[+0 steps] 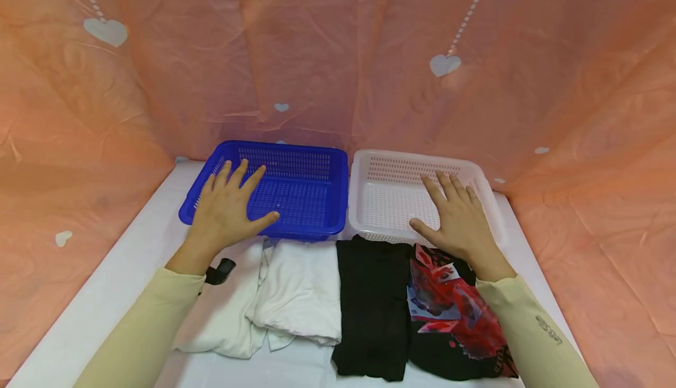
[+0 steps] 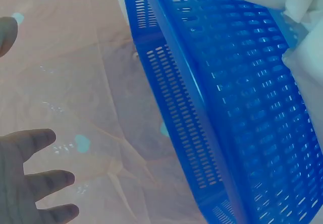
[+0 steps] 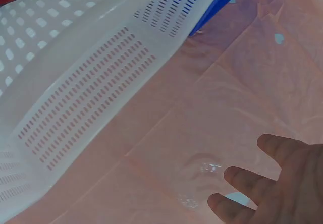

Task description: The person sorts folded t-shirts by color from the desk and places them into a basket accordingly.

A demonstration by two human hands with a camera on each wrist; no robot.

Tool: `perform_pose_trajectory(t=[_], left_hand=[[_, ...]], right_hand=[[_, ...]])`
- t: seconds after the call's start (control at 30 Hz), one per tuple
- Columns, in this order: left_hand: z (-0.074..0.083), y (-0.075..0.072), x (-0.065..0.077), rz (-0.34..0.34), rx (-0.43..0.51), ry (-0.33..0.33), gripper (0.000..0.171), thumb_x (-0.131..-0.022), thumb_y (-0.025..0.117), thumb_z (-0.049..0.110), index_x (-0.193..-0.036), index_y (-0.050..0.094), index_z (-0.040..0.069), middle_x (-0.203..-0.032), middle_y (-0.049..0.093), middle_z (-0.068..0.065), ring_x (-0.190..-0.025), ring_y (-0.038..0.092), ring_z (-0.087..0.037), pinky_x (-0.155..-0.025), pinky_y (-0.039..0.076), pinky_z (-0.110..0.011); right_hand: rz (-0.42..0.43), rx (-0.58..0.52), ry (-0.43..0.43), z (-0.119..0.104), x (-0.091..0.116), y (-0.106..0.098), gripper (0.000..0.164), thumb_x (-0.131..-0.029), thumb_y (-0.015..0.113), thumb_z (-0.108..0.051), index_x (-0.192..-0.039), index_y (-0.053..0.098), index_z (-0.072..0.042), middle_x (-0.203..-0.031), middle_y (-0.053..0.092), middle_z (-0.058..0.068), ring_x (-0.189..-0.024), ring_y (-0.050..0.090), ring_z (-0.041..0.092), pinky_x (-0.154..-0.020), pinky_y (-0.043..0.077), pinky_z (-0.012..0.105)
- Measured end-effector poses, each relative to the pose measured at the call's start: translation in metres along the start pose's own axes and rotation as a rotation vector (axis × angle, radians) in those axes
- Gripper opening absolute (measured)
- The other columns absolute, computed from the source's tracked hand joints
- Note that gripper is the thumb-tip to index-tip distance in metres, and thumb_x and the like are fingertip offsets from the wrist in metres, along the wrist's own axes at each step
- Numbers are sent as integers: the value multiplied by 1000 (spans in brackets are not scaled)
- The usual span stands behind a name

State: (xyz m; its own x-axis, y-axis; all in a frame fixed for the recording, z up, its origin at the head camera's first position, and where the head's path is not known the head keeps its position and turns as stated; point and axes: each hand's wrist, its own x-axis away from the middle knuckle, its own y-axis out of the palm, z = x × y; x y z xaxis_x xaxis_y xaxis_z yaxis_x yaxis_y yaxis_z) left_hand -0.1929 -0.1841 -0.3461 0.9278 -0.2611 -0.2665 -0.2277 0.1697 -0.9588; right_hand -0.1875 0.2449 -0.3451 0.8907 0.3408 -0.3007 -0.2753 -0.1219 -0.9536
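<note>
My left hand [image 1: 224,209] hovers with fingers spread over the left part of a blue plastic basket [image 1: 338,194]. Over the right part of a white plastic basket [image 1: 364,159], my right hand [image 1: 459,221] is spread in the same way. Neither hand holds anything. In front of the baskets lies a row of folded clothes: a white garment [image 1: 227,323] partly under the left forearm, a second white garment [image 1: 301,288], a black garment [image 1: 372,311], and a black shirt with a red print [image 1: 459,311] partly behind the right forearm. Both baskets show bare slotted bottoms.
The baskets stand side by side at the back of a white-covered table [image 1: 121,282]. An orange curtain [image 1: 296,53] with pale hearts hangs behind and along both sides. A black strap [image 1: 220,272] sits at the left wrist.
</note>
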Motion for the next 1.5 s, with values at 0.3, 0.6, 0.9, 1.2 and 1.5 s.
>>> perform_pose_trajectory(t=[0.3,0.6,0.9,1.2,1.5], left_hand=[[6,0,24,129,64,65,91,-73,68,62,-148,39,20,-150,38,-19,-139,29,-46,-103,30,-67],[16,13,60,193,326,113,78,-71,76,43,-140,50,16,-141,51,-15,-127,45,-42,-98,39,-60],[14,29,87,120,482,-6,69,-77,77,32,-139,50,22,-138,53,-8,-128,46,-34,-90,44,-60],[12,51,96,96,612,-22,61,-82,75,22,-137,50,12,-130,59,-10,-109,60,-28,-78,52,-40],[23,71,103,-118,763,-123,62,-87,71,30,-142,44,20,-126,59,-16,-98,62,-25,-75,53,-31]], right_hand=[[94,-61,-52,-14,8,-1,88,-79,66,-54,-150,33,-15,-149,36,24,-136,33,46,-107,28,64],[107,-257,-85,-44,23,6,81,-80,69,-47,-148,37,-18,-145,42,20,-130,40,43,-100,39,61],[112,-444,-97,-72,36,15,69,-82,70,-41,-143,45,-19,-138,50,10,-126,46,32,-101,40,54],[42,-618,-59,-97,41,34,61,-84,70,-34,-140,49,-22,-133,56,5,-117,55,25,-92,49,45],[-41,-830,0,-129,47,60,55,-81,73,-18,-133,55,-16,-111,62,13,-89,64,28,-71,55,27]])
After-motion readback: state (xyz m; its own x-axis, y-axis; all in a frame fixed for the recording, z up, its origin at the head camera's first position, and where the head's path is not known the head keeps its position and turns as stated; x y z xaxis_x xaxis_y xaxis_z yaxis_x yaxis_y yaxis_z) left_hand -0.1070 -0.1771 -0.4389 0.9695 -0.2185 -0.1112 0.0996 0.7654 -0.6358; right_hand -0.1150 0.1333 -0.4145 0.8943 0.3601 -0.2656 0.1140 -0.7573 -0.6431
